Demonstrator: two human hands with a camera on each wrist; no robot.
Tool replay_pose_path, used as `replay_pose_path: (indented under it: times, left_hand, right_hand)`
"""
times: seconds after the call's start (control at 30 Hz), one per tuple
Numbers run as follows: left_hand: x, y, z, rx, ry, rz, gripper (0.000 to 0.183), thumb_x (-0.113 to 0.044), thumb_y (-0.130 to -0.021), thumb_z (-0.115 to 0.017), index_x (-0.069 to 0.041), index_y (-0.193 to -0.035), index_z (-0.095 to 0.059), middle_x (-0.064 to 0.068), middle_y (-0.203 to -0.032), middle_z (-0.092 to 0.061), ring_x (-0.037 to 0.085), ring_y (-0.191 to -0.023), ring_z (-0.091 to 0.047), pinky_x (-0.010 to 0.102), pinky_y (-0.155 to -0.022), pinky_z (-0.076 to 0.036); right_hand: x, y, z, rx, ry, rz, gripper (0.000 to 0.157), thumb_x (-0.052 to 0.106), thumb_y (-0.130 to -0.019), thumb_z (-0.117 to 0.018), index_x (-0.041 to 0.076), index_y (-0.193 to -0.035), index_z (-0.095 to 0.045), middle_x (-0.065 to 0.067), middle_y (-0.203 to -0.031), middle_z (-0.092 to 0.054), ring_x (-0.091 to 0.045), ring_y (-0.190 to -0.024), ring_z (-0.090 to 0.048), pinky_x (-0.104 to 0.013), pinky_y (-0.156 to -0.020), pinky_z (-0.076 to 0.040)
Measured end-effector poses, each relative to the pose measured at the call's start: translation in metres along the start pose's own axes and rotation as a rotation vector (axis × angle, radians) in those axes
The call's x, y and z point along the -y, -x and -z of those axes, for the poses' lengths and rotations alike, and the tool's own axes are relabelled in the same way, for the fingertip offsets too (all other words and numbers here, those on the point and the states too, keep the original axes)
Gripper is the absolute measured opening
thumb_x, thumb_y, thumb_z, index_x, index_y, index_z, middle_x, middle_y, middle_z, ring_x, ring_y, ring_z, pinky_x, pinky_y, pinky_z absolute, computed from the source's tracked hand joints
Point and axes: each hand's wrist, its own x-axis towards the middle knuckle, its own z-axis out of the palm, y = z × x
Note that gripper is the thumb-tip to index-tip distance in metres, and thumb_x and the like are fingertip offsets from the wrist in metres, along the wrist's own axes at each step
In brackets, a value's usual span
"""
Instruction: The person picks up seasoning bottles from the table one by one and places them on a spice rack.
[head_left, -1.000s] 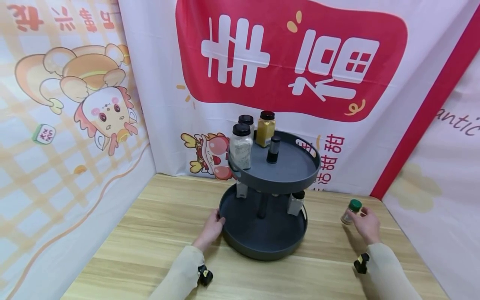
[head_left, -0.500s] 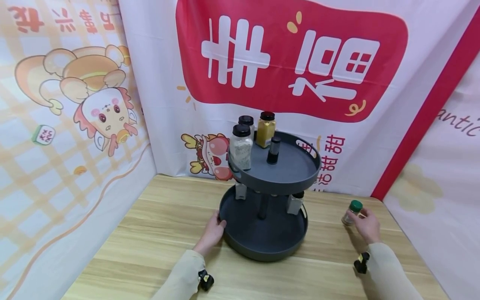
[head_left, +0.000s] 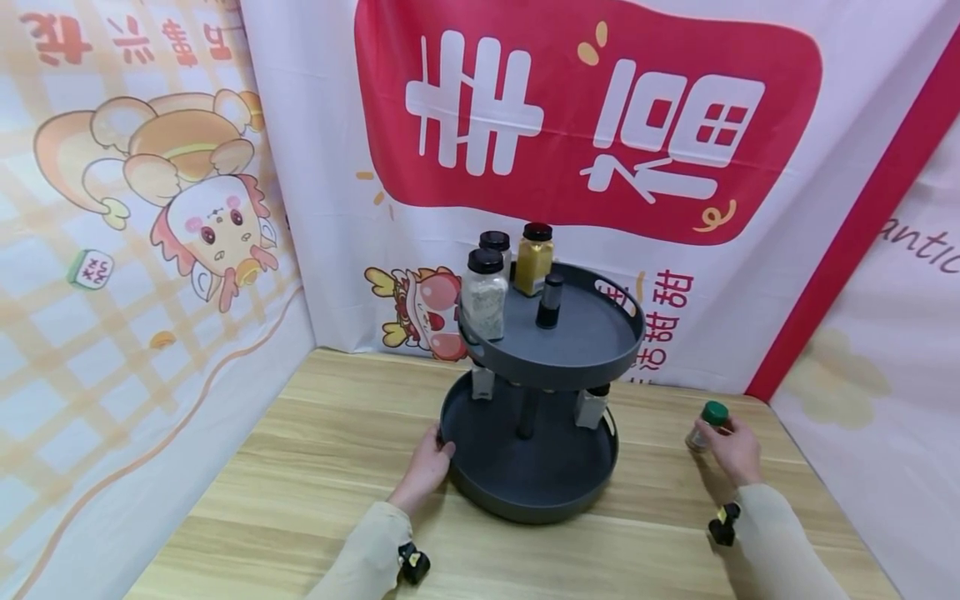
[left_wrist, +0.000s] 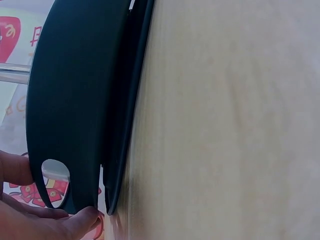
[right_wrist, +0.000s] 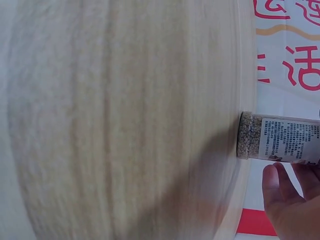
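Observation:
At the left side of a dark grey two-tier turntable organizer (head_left: 536,503), my left hand (head_left: 425,468) grips the wall of the lower tray. The left wrist view shows its fingers around the wall beside an oval handle hole. Over at the right of the table, my right hand (head_left: 735,450) holds a small clear spice jar (right_wrist: 287,139) upright by its side. Its lid (head_left: 715,412) is green, a printed label covers its wall, and brown grains show near its base. The jar's base is right at the tabletop in the right wrist view.
On the upper tray (head_left: 592,333) stand a jar of whitish seasoning (head_left: 483,304), a yellow jar (head_left: 534,265), a small black-capped bottle (head_left: 550,302) and another jar behind. The lower tray holds a grey-white jar (head_left: 591,408) and a pale container (head_left: 482,383). Printed cloths hang behind the wooden table (head_left: 300,467).

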Motion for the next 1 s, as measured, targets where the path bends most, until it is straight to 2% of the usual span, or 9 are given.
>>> replay_pose_path:
  times: [0.23, 0.4, 0.6, 0.73, 0.77, 0.8, 0.87, 1.0]
  left_hand:
    - [-0.001, 0.000, -0.001, -0.002, 0.035, 0.016, 0.040, 0.005, -0.091, -0.047, 0.018, -0.128, -0.039, 0.037, -0.127, -0.046, 0.047, -0.120, -0.044, 0.053, -0.103, -0.033]
    - [0.001, -0.004, -0.001, -0.005, 0.035, 0.040, 0.043, 0.005, -0.090, -0.048, 0.018, -0.129, -0.038, 0.037, -0.127, -0.046, 0.047, -0.120, -0.043, 0.053, -0.102, -0.033]
    - [0.003, -0.012, 0.000, -0.005, 0.045, 0.090, 0.042, 0.001, -0.088, -0.048, 0.016, -0.128, -0.041, 0.034, -0.126, -0.048, 0.045, -0.119, -0.045, 0.052, -0.102, -0.034]
    - [0.002, -0.016, 0.003, 0.009, 0.072, 0.116, 0.041, -0.002, -0.092, -0.044, 0.017, -0.128, -0.040, 0.035, -0.129, -0.045, 0.046, -0.121, -0.042, 0.053, -0.104, -0.031]
    - [0.003, -0.017, 0.004, 0.012, 0.086, 0.115, 0.041, -0.004, -0.093, -0.044, 0.017, -0.129, -0.039, 0.035, -0.130, -0.044, 0.045, -0.122, -0.041, 0.053, -0.104, -0.031]
    - [0.005, -0.018, 0.005, 0.015, 0.082, 0.095, 0.041, -0.006, -0.094, -0.043, 0.017, -0.128, -0.039, 0.035, -0.129, -0.044, 0.043, -0.120, -0.044, 0.048, -0.103, -0.034]
    - [0.007, -0.022, 0.006, 0.016, 0.102, 0.094, 0.043, -0.008, -0.095, -0.042, 0.017, -0.130, -0.038, 0.035, -0.131, -0.043, 0.043, -0.122, -0.042, 0.047, -0.104, -0.034]
    - [0.009, -0.030, 0.007, 0.010, 0.103, 0.115, 0.041, -0.007, -0.095, -0.040, 0.016, -0.129, -0.040, 0.034, -0.129, -0.045, 0.041, -0.121, -0.043, 0.046, -0.103, -0.035]
  right_hand:
    - [0.001, 0.000, 0.003, 0.019, 0.019, -0.015, 0.070, 0.045, -0.094, -0.052, -0.011, -0.134, -0.039, -0.036, -0.130, -0.043, -0.047, -0.118, -0.045, -0.055, -0.093, -0.042]
    - [0.001, 0.001, 0.003, 0.011, 0.032, 0.010, 0.067, 0.044, -0.094, -0.053, -0.011, -0.131, -0.043, -0.036, -0.128, -0.046, -0.047, -0.116, -0.048, -0.054, -0.092, -0.044]
    - [0.002, 0.003, 0.002, 0.012, 0.035, 0.041, 0.064, 0.042, -0.093, -0.055, -0.011, -0.128, -0.047, -0.035, -0.125, -0.049, -0.045, -0.113, -0.050, -0.052, -0.090, -0.045]
    - [0.003, 0.006, 0.000, 0.017, 0.030, 0.046, 0.062, 0.040, -0.094, -0.056, -0.011, -0.128, -0.047, -0.035, -0.124, -0.050, -0.044, -0.112, -0.051, -0.050, -0.090, -0.047]
    - [0.003, 0.007, 0.000, 0.015, 0.035, 0.050, 0.062, 0.041, -0.093, -0.056, -0.011, -0.127, -0.048, -0.034, -0.123, -0.051, -0.043, -0.111, -0.052, -0.050, -0.089, -0.047]
    - [0.003, 0.008, -0.001, 0.013, 0.039, 0.054, 0.063, 0.042, -0.093, -0.056, -0.010, -0.127, -0.049, -0.034, -0.123, -0.052, -0.043, -0.110, -0.053, -0.050, -0.088, -0.047]
    - [0.004, 0.010, -0.002, 0.006, 0.047, 0.059, 0.064, 0.044, -0.092, -0.056, -0.010, -0.125, -0.050, -0.033, -0.121, -0.054, -0.042, -0.108, -0.054, -0.049, -0.087, -0.048]
    - [0.009, 0.011, -0.005, 0.004, 0.053, 0.065, 0.064, 0.047, -0.091, -0.058, -0.009, -0.122, -0.054, -0.031, -0.117, -0.057, -0.039, -0.104, -0.056, -0.044, -0.081, -0.051]
